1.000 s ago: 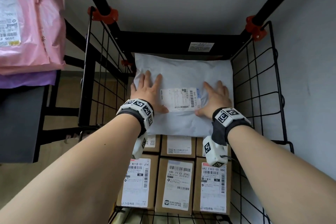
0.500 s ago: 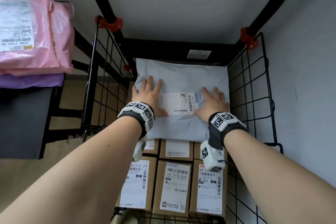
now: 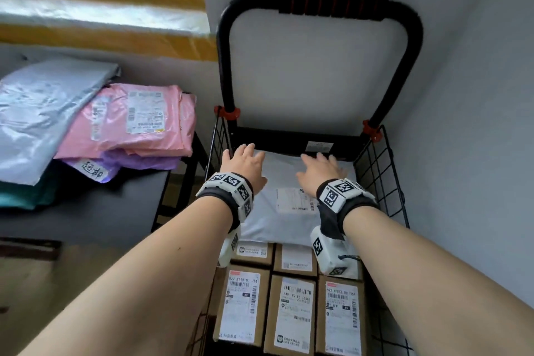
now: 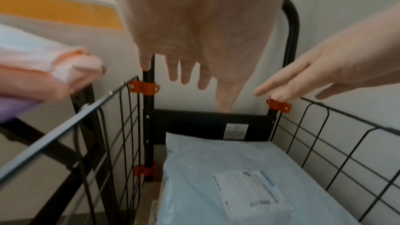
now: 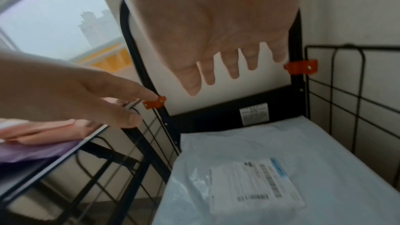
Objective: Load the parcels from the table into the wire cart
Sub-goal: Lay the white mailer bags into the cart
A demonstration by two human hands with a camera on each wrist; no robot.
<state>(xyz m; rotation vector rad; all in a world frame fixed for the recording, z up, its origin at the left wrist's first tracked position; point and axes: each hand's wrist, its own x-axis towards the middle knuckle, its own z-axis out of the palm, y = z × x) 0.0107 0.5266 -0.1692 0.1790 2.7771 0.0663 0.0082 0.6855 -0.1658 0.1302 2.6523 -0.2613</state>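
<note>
A pale blue-white poly mailer with a white label lies flat at the far end of the black wire cart, on top of several brown labelled boxes. My left hand hovers above the mailer's far left corner, fingers straight and spread, holding nothing. My right hand hovers above its far right part, likewise flat and empty. Both wrist views show clear air between palms and mailer. On the table at the left wait a pink mailer, a purple one and a grey one.
The dark table stands just left of the cart. The cart's black handle loop rises at its far end against a white wall, which also runs close along the right side. A window ledge sits behind the table.
Both hands have lifted off the blue-white mailer, which stays lying in the cart. They now hover higher and farther back, and my view has tilted up to show the table's parcels.
</note>
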